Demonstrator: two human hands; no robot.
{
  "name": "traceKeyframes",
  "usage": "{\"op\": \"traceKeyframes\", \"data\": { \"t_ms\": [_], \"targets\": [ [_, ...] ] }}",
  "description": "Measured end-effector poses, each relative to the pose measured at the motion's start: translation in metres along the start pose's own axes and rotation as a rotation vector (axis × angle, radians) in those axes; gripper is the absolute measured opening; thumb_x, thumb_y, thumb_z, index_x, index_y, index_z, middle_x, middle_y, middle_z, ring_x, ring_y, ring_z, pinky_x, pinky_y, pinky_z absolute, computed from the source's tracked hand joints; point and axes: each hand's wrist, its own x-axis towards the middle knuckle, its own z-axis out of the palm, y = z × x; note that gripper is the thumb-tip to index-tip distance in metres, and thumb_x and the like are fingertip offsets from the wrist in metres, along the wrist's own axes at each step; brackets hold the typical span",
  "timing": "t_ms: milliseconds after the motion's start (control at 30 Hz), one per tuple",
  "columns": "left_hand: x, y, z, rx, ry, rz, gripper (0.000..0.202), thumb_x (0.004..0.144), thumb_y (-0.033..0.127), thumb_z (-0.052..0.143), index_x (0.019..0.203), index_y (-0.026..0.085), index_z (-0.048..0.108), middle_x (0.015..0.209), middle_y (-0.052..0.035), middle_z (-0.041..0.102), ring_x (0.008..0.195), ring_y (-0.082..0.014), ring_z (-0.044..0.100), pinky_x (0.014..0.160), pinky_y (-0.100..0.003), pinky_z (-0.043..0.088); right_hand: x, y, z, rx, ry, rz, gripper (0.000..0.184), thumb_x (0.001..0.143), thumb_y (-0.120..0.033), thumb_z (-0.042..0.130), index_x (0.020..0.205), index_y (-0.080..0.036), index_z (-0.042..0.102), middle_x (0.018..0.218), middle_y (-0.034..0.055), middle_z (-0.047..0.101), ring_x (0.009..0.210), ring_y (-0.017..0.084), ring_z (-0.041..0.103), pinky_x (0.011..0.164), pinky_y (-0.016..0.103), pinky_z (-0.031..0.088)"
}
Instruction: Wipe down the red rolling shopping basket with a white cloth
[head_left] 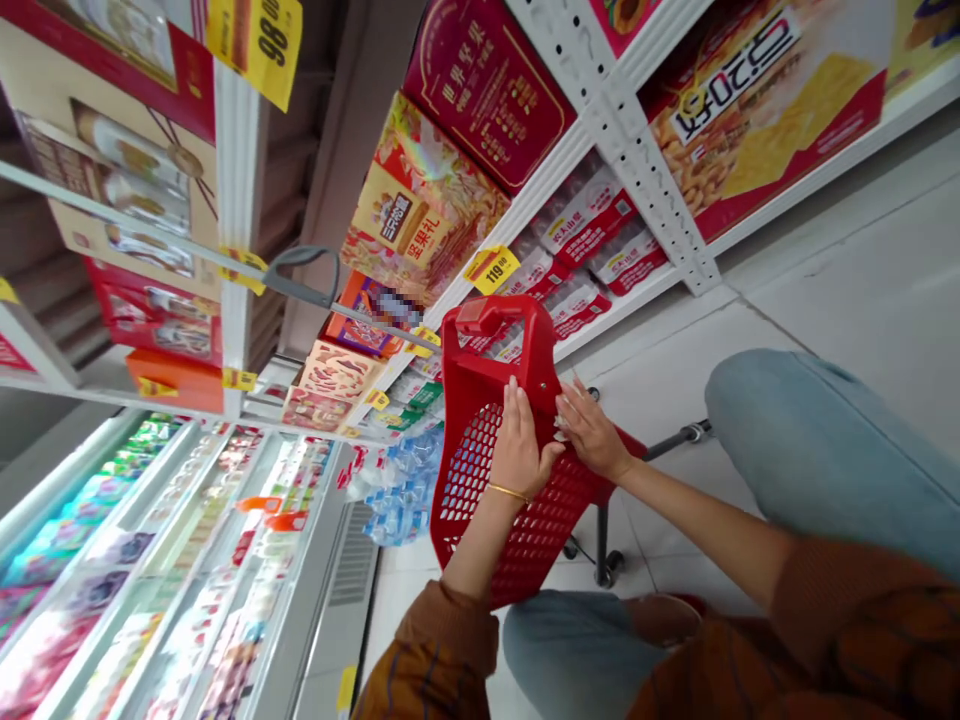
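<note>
A red plastic shopping basket [480, 450] with a perforated wall and a red handle [495, 315] stands on a wheeled frame in front of me. My left hand [517, 445] lies against the basket's rim and wall, fingers stretched up and close together, a thin gold bangle on its wrist. My right hand [592, 430] rests on the rim just beside it, fingers extended toward the left hand. Something small and pale shows between the two hands; I cannot make out what it is. My knees in light blue jeans [817, 440] flank the basket.
Shelves of red and gold gift boxes [427, 210] with yellow price tags [491, 268] line the aisle. An open chiller case [150, 560] full of packaged goods runs along the lower left. Bottled water packs [397, 480] sit behind the basket. Pale floor tiles [847, 260] extend to the right.
</note>
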Motion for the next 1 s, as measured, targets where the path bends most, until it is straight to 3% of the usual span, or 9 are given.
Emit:
{"op": "traceKeyframes", "data": {
  "t_ms": [133,267,333,433,567,733,1000],
  "targets": [
    [0.003,-0.007,-0.006,0.287,0.025,0.079,0.083,0.095,0.054,0.033,0.151,0.003,-0.001,0.156,-0.0248,0.014,0.147,-0.0299,0.008,0.116,-0.049,0.028,-0.008,-0.002,-0.002,0.047,0.02,0.082,0.061,0.096,-0.015,0.045,0.151,-0.026,0.021,0.155,0.0107,0.03,0.146,0.029,0.02,0.111,0.058,0.038],
    [0.018,-0.008,-0.015,0.518,-0.014,0.255,0.062,0.097,0.032,0.042,0.152,0.016,0.017,0.152,-0.0085,0.035,0.146,-0.019,0.016,0.123,-0.039,0.004,-0.005,-0.008,-0.004,0.083,0.076,0.16,0.057,0.096,-0.017,0.044,0.15,-0.026,0.027,0.15,0.0118,0.039,0.142,0.027,0.032,0.11,0.054,0.04],
    [0.028,-0.004,-0.017,0.558,-0.084,0.315,0.057,0.097,0.024,0.04,0.151,0.02,0.022,0.152,-0.0027,0.035,0.146,-0.0145,0.017,0.121,-0.033,-0.006,-0.001,-0.011,-0.004,0.096,0.111,0.226,0.055,0.096,-0.018,0.044,0.149,-0.025,0.029,0.148,0.0125,0.042,0.138,0.026,0.039,0.109,0.051,0.042],
    [0.04,0.002,-0.017,0.593,-0.156,0.343,0.057,0.096,0.019,0.036,0.15,0.015,0.022,0.154,-0.0027,0.027,0.146,-0.0139,0.015,0.119,-0.029,-0.012,0.004,-0.013,-0.002,0.104,0.155,0.309,0.056,0.097,-0.02,0.043,0.15,-0.026,0.026,0.15,0.0123,0.039,0.137,0.025,0.04,0.11,0.05,0.042],
    [0.045,0.006,-0.018,0.596,-0.195,0.339,0.057,0.097,0.024,0.038,0.151,0.013,0.02,0.154,-0.0045,0.026,0.146,-0.0154,0.015,0.121,-0.031,-0.007,0.003,-0.01,0.004,0.068,0.129,0.263,0.06,0.098,-0.02,0.042,0.152,-0.027,0.018,0.155,0.0102,0.031,0.143,0.026,0.029,0.112,0.053,0.038],
    [0.044,0.003,-0.02,0.572,-0.262,0.336,0.062,0.098,0.031,0.041,0.151,0.013,0.016,0.154,-0.0082,0.027,0.145,-0.0207,0.021,0.123,-0.036,0.011,-0.006,-0.004,0.009,0.055,0.107,0.183,0.065,0.096,-0.018,0.045,0.153,-0.025,0.013,0.156,0.0113,0.027,0.146,0.028,0.02,0.112,0.056,0.037],
    [0.04,-0.002,-0.019,0.51,-0.336,0.26,0.061,0.098,0.028,0.038,0.152,0.015,0.011,0.155,-0.0085,0.022,0.145,-0.0254,0.017,0.122,-0.046,0.014,-0.033,0.005,0.013,0.078,0.053,0.194,0.065,0.097,-0.017,0.044,0.153,-0.027,0.013,0.156,0.0119,0.029,0.145,0.027,0.024,0.112,0.057,0.037]
  ]
}}
